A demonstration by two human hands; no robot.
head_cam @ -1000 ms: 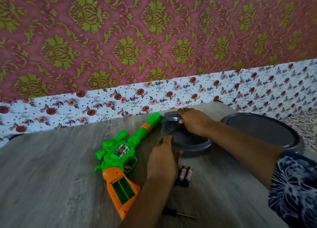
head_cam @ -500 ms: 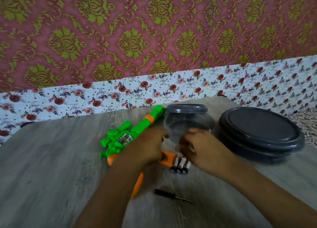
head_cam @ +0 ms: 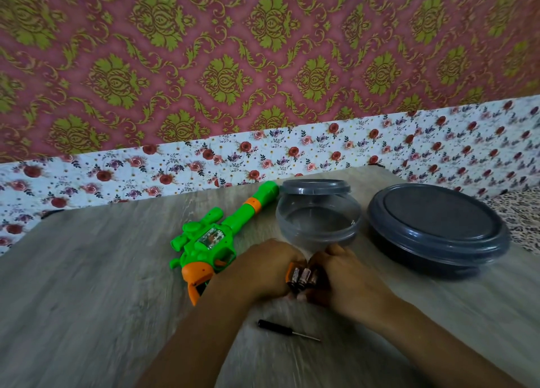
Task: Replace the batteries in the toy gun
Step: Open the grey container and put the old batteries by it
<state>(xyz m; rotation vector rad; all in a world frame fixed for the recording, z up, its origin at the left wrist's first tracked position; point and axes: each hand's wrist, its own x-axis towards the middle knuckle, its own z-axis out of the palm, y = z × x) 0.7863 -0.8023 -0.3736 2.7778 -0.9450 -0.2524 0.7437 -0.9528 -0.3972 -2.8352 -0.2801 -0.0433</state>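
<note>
The green and orange toy gun [head_cam: 214,241] lies on the wooden table [head_cam: 102,285], muzzle toward the far wall, its orange grip partly under my left wrist. Three dark batteries [head_cam: 301,279] stand tilted side by side between my two hands. My left hand [head_cam: 263,270] curls against them from the left, with a small orange piece [head_cam: 290,270] at its fingertips. From the right, the fingers of my right hand [head_cam: 342,276] curl round the same batteries. The batteries' lower ends are hidden by my fingers.
A small black-handled screwdriver [head_cam: 287,329] lies on the table in front of my hands. Behind them stands a clear bowl [head_cam: 318,227], its grey lid [head_cam: 315,186] leaning at its far rim. A large grey lidded container [head_cam: 435,227] sits at the right.
Both hands left the clear bowl and its lid and came down together onto the batteries. The view shifted, and the gun's grip is now partly covered by my left arm.
</note>
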